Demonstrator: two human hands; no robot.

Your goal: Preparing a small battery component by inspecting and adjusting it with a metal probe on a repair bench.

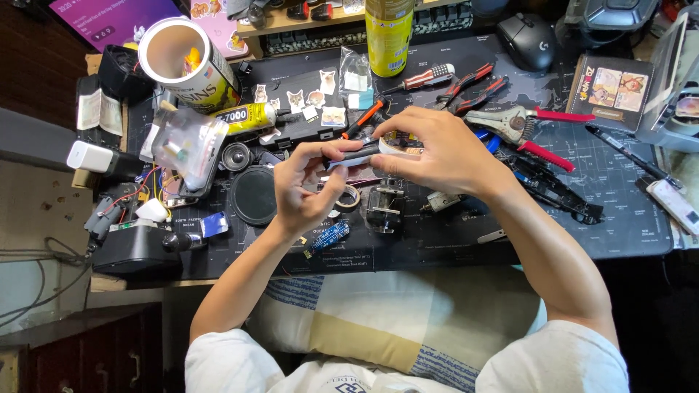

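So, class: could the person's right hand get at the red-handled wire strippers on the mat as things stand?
Probably yes. The red-handled wire strippers lie in the open on the mat, just beyond the right hand, with nothing on top. But that hand is gripping a roll of tape with the left hand.

Count on the surface: two hands, left hand and right hand. One yellow spray can far centre. One open cardboard tube far left. One glue tube. One computer mouse far right. One striped-handle screwdriver. One red-handled wire stripper. One black round disc. Six small animal stickers
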